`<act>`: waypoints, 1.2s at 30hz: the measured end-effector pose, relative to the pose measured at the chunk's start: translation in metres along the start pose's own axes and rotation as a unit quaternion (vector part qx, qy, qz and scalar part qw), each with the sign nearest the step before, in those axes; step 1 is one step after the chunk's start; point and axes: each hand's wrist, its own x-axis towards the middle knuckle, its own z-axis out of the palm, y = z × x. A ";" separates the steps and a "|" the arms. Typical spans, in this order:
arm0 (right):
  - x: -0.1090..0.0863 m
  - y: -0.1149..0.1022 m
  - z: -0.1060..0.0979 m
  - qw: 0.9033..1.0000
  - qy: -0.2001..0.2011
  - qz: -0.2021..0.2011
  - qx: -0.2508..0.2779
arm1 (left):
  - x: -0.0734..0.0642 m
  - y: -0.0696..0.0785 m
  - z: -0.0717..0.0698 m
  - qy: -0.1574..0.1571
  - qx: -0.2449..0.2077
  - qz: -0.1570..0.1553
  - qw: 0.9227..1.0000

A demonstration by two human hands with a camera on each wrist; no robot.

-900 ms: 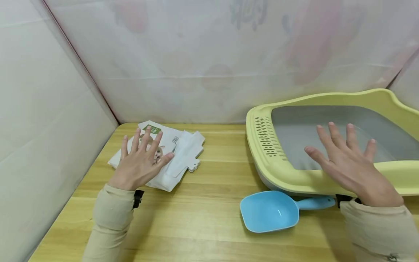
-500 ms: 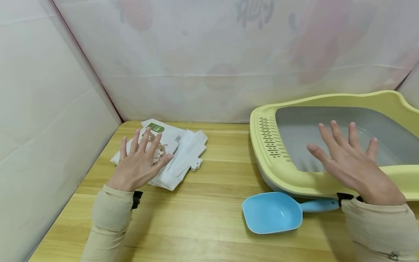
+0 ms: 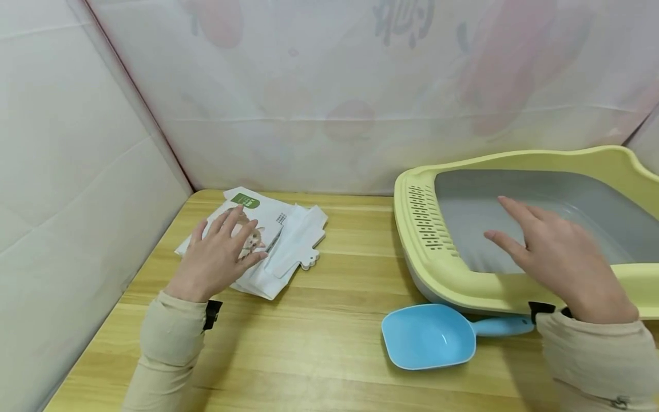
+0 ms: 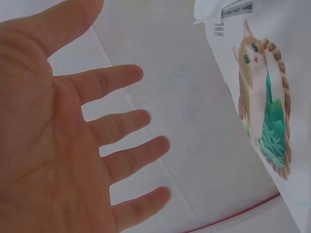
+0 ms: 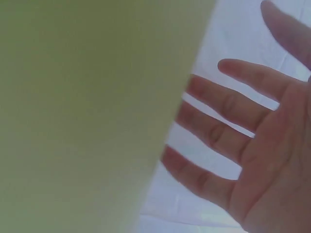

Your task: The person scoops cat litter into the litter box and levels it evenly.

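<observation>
My left hand (image 3: 213, 257) hovers, fingers spread, over a white bag (image 3: 288, 234) printed with cats, which lies flat and folded on the table. In the left wrist view the palm is bare, and the bag's cat picture (image 4: 267, 97) shows at the right. My right hand (image 3: 561, 254) is held over the near rim of a yellow litter box (image 3: 448, 263) with a grey inside, its fingers straight and holding nothing. The box's blurred rim (image 5: 87, 107) covers some fingertips in the right wrist view. A blue scoop (image 3: 429, 337) lies in front of the box, handle toward my right wrist.
The wooden table (image 3: 309, 355) meets a pale printed curtain (image 3: 288, 103) along its back edge. Another white curtain (image 3: 77, 154) stands along the left side. The litter box takes up the table's right side.
The left fingers bend slightly and draw closer to the bag. My right hand turns, and its spread fingers come together. The bag, scoop and litter box stay on the table.
</observation>
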 end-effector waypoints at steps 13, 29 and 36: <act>0.004 -0.009 -0.004 0.993 0.096 -0.057 0.024 | 0.000 0.002 0.001 0.031 0.000 0.026 0.999; 0.013 -0.028 -0.012 0.977 0.113 -0.126 0.132 | -0.004 0.004 0.007 -0.007 -0.005 0.025 1.000; 0.016 -0.033 -0.012 0.976 0.114 -0.123 0.142 | -0.003 0.006 0.010 -0.004 0.002 0.034 0.999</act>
